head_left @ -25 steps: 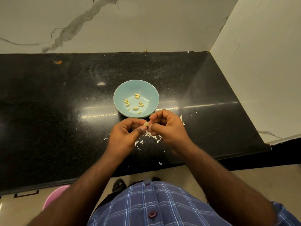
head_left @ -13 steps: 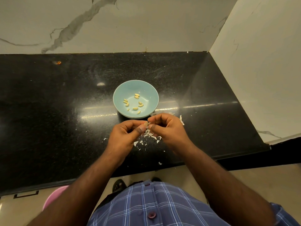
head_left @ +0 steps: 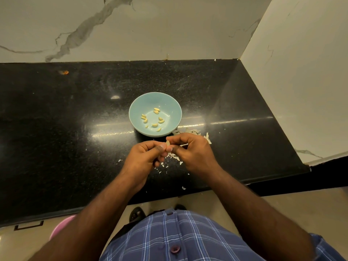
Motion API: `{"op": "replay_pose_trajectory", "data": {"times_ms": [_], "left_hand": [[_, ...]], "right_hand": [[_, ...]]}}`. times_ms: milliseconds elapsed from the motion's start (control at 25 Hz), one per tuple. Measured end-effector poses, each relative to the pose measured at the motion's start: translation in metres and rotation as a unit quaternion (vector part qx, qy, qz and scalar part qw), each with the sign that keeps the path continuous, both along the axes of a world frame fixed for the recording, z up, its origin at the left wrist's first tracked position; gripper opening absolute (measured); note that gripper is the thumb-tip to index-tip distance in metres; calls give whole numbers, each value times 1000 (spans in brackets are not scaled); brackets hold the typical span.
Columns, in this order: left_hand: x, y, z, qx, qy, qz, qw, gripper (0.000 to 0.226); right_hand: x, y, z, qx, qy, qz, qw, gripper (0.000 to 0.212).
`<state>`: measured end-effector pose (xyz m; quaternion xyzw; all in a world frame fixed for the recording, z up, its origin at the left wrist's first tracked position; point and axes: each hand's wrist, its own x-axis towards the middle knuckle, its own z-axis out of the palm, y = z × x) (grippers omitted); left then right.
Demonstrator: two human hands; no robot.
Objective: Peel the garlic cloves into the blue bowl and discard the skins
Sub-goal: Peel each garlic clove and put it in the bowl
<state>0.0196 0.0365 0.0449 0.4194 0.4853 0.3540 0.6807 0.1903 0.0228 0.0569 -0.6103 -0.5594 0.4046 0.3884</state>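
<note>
A blue bowl [head_left: 170, 102] stands on the black counter [head_left: 75, 119] and holds several peeled garlic cloves [head_left: 154, 125]. Just in front of it, my left hand [head_left: 145, 157] and my right hand [head_left: 194, 153] meet fingertip to fingertip and pinch one small garlic clove [head_left: 168, 142] between them. Only the clove's pale tip shows above the fingers. Papery garlic skins [head_left: 174, 157] lie scattered on the counter under and between my hands, and more skins [head_left: 192, 131] sit to the right of the bowl.
The counter's front edge runs just behind my wrists. A marble wall stands behind the counter and another closes it on the right. A pink tub [head_left: 60, 227] sits on the floor at the lower left. A small orange speck [head_left: 65, 72] lies far left.
Both hands have stayed together at the clove, with small finger shifts. The clove's pale tip shows above the fingertips again after being mostly hidden half a second ago.
</note>
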Motion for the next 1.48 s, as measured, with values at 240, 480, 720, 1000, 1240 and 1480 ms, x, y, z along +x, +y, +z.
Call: {"op": "replay_pose_trajectory", "data": {"times_ms": [240,480,720,1000,1240,1480], "left_hand": [[6,-3,5,-64,-49,39,996,17],[6,-4,-2,-15,-7,63,998,16],[2,-1,-2,96,130,23,987,13],[1,-2,-4,31,51,26,998,15],[9,-2,-2,-52,-41,63,996,14],[15,-2,-3,-130,-123,102,979,15]], "right_hand": [[-7,1,-7,21,57,-41,997,18],[-4,4,-4,-35,135,-24,990,21],[0,8,4,-42,156,-14,987,21],[-1,6,5,-51,219,-12,974,26],[-9,3,4,-15,159,-51,986,30],[-21,1,4,1,85,-86,993,34]]}}
